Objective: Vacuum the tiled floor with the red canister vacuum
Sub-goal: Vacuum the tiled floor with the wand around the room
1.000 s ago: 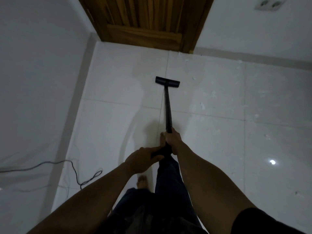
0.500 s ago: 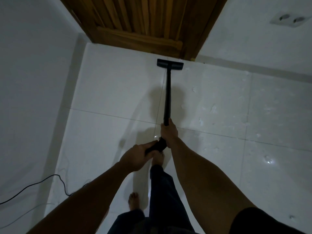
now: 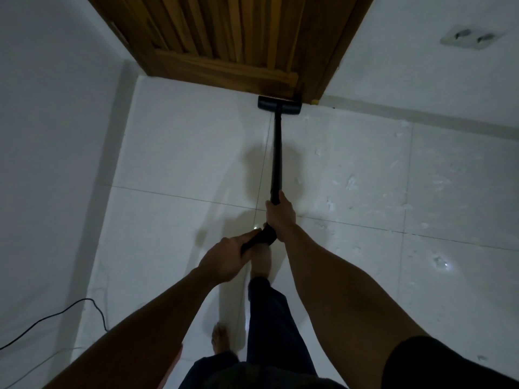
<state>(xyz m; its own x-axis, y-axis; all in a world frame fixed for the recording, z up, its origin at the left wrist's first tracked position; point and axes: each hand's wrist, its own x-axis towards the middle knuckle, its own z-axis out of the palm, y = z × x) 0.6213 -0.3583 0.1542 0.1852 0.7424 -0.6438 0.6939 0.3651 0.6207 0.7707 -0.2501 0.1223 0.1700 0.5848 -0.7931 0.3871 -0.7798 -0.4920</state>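
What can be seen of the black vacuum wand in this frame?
The black vacuum wand is a slim, straight, matte tube. It ends in a flat, wide floor head lying on the white tiled floor at the foot of the wooden door. The right hand grips the tube's near end; the left hand holds the thicker handle behind it. No canister shows.

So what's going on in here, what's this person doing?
A person is vacuuming the white tiled floor. Both hands grip the black wand: the right hand further down the tube, the left hand at its near end. The floor head sits at the foot of the wooden door. White scraps lie on the tiles to the right, and a black cable trails by the left wall. The canister is out of view.
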